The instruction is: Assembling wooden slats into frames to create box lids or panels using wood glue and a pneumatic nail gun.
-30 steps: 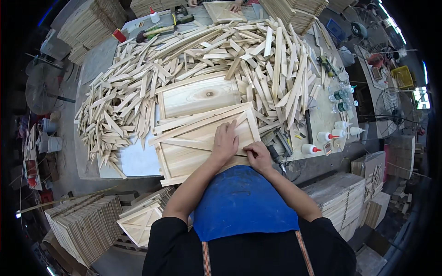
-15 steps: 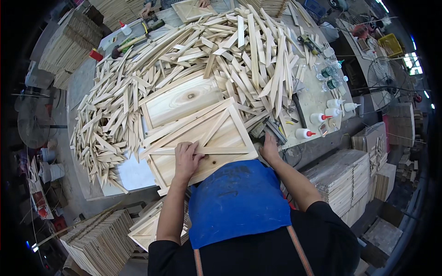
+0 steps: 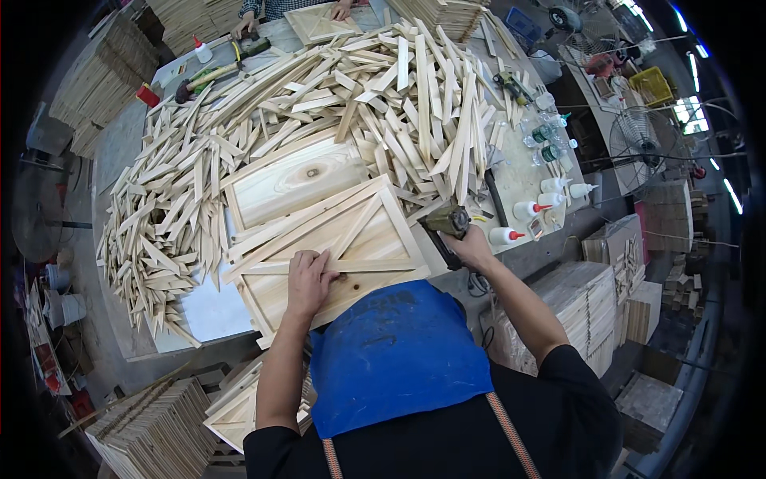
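**Wooden frame panel: one hand pinning, other now on the nail gun**

Wooden frame panel (image 3: 335,255) is lying flat at the near edge of the counter (image 3: 527,172), right in front of the person, w/ a plain knotty board (image 3: 299,180) just behind it and a big heap of cut slats (image 3: 335,96) fanning out beyond.

What's changing: a sec ago both hands were pressing side by side on the panel's near rail. Now the left hand (image 3: 307,279) is staying on the panel alone, palm down, fingers spread flat over the lower cross strip, gripping nothing. The right hand (image 3: 471,246) is moving off to the panel's right corner & closing around the nail gun (image 3: 445,223). Judging from that, fitting looks finished & fastening is prob. starting, w/ the left hand keeping the strips from shifting.

Hard to see: the gun's nose is blurred, so can't tell if it's touching the wood. Blue apron (image 3: 395,351) is covering the panel's near edge. Glue bottles (image 3: 531,209) are standing near the right edge, small. Far side of the counter, another person's hands are resting on a second panel (image 3: 315,20), mostly cut off by the rim.
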Available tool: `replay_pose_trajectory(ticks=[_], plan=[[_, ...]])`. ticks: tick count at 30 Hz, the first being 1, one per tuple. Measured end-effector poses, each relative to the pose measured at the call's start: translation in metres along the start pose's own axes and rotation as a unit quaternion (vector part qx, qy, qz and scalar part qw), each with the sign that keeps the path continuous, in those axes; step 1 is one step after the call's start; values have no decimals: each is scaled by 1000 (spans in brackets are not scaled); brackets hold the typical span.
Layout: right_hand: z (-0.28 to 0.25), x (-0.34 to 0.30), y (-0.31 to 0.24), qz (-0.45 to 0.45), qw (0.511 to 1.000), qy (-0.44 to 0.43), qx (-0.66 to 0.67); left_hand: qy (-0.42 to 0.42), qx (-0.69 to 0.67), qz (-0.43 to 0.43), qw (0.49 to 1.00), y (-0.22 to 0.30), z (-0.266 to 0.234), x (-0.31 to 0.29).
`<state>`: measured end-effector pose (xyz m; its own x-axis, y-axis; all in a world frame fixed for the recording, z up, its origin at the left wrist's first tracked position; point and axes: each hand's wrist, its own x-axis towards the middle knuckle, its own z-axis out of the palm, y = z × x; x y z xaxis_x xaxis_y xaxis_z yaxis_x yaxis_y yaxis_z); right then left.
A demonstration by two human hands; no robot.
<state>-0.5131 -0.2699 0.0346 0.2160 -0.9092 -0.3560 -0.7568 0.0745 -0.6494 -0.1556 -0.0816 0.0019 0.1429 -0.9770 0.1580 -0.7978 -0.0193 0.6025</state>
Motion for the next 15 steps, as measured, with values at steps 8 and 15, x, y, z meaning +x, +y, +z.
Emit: replay_pose_trajectory(ticks=[8,15], plan=[[7,24,-126,-19,993,-99,-62,8,-13,17,1000,-2,0,1],[25,37,-131,-35,985,-101,-133,19,-29,23,999,-2,0,-2]])
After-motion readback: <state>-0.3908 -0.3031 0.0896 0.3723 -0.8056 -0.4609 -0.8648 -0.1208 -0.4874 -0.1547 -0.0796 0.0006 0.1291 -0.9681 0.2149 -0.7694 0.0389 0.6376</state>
